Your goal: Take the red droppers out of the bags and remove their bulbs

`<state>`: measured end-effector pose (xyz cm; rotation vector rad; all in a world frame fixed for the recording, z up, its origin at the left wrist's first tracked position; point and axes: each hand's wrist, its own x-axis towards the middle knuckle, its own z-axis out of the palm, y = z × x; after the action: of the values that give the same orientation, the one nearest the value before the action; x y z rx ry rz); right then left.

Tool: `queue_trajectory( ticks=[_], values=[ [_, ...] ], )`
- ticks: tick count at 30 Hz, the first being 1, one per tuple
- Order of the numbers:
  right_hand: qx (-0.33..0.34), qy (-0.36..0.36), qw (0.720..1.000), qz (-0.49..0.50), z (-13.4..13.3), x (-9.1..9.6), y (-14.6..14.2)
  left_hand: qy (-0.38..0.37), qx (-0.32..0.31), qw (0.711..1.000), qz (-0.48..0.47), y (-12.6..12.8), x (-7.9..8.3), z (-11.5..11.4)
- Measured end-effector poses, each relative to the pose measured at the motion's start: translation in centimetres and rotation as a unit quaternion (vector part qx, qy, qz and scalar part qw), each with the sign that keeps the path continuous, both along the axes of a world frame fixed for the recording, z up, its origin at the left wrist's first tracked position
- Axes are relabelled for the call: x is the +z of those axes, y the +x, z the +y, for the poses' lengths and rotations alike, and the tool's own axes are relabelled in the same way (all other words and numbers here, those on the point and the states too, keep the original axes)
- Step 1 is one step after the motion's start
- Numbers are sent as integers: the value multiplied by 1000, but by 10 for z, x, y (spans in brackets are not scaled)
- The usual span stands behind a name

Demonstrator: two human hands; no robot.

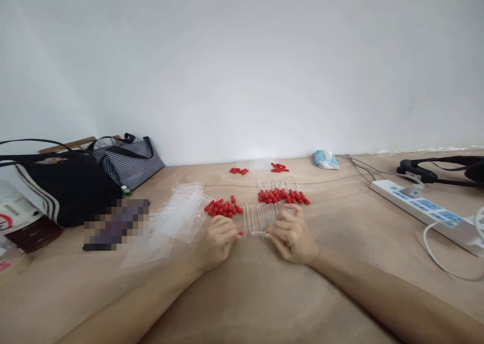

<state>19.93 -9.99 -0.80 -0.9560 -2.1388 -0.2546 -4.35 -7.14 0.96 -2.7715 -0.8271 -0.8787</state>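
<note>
Red dropper bulb (240, 233) pinched in the fingers of the left hand (218, 238), just left of the row of clear tubes (266, 214). The right hand (294, 235) grips one crosswise tube (258, 233) by its end. Risk: a brushing knuckle could roll the loose row out of line.

No text can be read, even on the bottle label (17, 208).

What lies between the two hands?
In the head view, clear tubes lie between the left hand and the right hand; a red bulb pokes out from the left.
</note>
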Motion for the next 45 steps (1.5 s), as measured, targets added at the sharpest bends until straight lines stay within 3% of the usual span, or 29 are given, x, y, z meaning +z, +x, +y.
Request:
queue_trajectory(
  ticks=[3, 5, 11, 15, 20, 26, 29, 31, 34, 40, 45],
  values=[
    [-39, -16, 998, 41, 2, -3, 8, -1, 54, 998, -27, -18, -4, 5],
    [-36, -33, 998, 42, 4, -5, 7, -8, 54, 998, -41, -24, -6, 5],
    [-56, -84, 991, 93, 19, -5, -6, -31, 105, 990, -86, -16, -6, 6],
    [-76, -59, 993, 64, 32, -2, -19, -79, 134, 985, -80, -15, -6, 11],
    [-95, -10, 995, -30, 33, -3, -37, -42, 134, 988, -64, -16, -6, 11],
    [-86, -80, 993, -16, 23, 5, -37, -32, 118, 992, -39, -15, -5, 9],
    [-178, -101, 978, 28, 37, 12, -26, -34, 113, 993, -24, -16, -4, 10],
    [-253, -94, 962, 33, 51, 16, -19, -34, 112, 993, -18, -16, -3, 9],
    [-292, -75, 953, -11, 69, 18, -13, -35, 113, 993, -16, -15, -2, 9],
    [-274, -56, 958, -61, 80, 10, -15, -33, 107, 994, -17, -17, -4, 9],
    [-242, 73, 967, -6, 73, 10, -12, -37, 107, 992, -58, -17, -1, 6]
  ],
)
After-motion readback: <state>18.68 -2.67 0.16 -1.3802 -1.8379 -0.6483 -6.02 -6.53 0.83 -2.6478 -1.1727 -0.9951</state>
